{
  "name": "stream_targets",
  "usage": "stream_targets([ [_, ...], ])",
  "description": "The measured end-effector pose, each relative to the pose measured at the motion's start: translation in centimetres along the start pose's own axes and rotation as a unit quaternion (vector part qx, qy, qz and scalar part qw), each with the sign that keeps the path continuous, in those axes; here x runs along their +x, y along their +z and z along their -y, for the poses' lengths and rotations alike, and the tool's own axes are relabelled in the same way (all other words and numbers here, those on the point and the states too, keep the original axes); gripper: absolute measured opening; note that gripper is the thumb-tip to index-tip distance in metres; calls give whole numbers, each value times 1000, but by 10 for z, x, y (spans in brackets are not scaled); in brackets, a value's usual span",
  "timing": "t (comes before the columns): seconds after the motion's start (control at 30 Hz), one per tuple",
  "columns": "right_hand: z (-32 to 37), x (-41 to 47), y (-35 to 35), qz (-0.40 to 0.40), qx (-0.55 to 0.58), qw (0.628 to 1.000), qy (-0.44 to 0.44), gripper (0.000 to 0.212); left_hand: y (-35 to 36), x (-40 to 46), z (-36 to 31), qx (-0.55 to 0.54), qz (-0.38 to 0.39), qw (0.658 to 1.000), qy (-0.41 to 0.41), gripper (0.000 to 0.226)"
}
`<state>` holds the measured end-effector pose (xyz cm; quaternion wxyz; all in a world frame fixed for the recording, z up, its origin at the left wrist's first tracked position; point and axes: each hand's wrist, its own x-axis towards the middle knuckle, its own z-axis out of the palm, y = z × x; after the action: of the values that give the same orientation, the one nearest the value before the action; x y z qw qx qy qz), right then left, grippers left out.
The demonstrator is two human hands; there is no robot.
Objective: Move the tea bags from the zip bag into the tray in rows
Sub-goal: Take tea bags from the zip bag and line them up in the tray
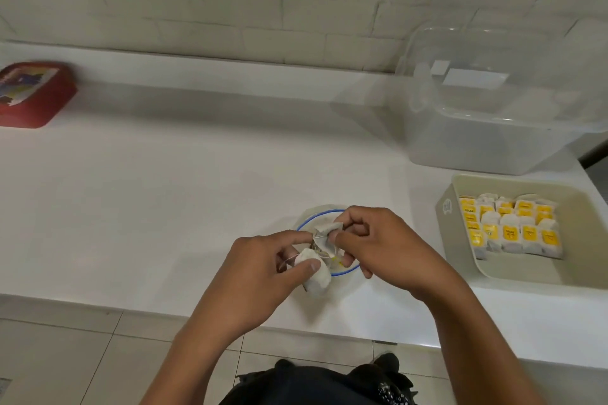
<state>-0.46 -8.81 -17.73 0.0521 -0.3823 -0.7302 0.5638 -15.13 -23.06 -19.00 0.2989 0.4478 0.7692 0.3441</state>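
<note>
One tea bag is pinched under the left hand thumb; a second bag is pinched between thumb and forefinger of the right hand. Strings between them appear tangled, though blur hinders certainty. Beneath the fingers the zip bag, blue-edged, is seen lying on the counter. The separating step is judged in hand; next, the strings must be freed and one bag carried rightward to the tray, where roughly three rows are already laid.
</note>
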Motion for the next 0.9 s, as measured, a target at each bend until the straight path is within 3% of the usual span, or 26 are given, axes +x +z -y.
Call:
stream_targets([
  [0.13,-2,-6,-1,11,64,998,-9,7,6,0,-11,-87,22,996,-7,17],
  [0.37,-11,-11,-14,13,105,994,-13,11,14,0,-24,-32,-29,997,69,52],
  [0.53,-17,-17,-33,30,145,989,-16,20,27,4,-38,-8,-56,992,115,14],
  [0.7,-27,-28,-62,-25,127,991,-39,17,48,13,-64,-38,-59,990,121,18],
  [0.9,-47,-47,-116,-74,111,988,-82,10,86,36,-96,-34,-58,992,107,7],
])
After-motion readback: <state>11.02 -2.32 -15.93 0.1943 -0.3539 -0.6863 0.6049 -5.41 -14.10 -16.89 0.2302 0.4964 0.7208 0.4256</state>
